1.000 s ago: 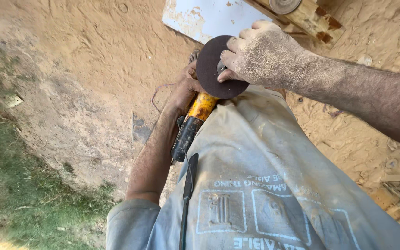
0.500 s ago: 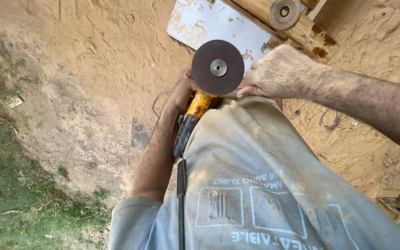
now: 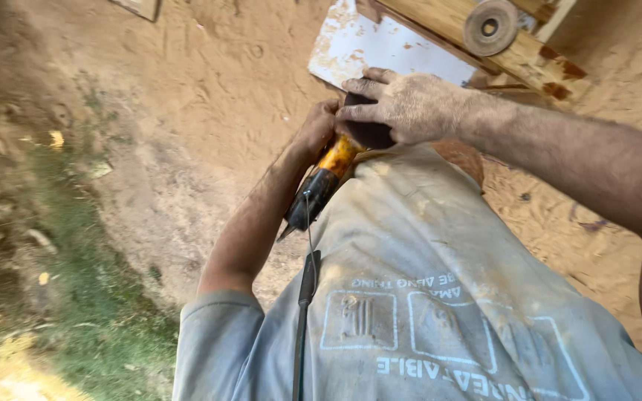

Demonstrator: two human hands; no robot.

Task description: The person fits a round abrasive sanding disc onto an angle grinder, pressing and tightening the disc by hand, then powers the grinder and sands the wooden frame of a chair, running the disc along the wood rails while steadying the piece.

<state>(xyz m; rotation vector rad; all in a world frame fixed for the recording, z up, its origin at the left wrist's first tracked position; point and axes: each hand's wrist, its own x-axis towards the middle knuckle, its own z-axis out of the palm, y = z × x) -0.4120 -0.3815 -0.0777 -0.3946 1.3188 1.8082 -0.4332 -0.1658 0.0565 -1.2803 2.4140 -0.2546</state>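
Disc fitting judged in hand: yellow-and-black corded angle grinder point(image 3: 326, 177) is gripped at the head by left hand point(image 3: 315, 130), against the torso. Right hand point(image 3: 410, 108) is closed over dark round abrasive disc point(image 3: 369, 134). Next move prob. calls for seating/tightening w/ steady hold.

Layout as I see it from the head camera: angle grinder point(image 3: 321, 182) at centre, lying against my shirt front point(image 3: 440, 282). Left hand point(image 3: 313, 134) on its body; right hand point(image 3: 410, 108) over its disc point(image 3: 369, 134), just ahead. Cable point(image 3: 302, 312) trails down the shirt. Flat sheet point(image 3: 388, 48) beyond the hands; wooden frame point(image 3: 529, 56) with a round disc point(image 3: 490, 27) on it, far right. Grass point(image 3: 76, 297) to my left.
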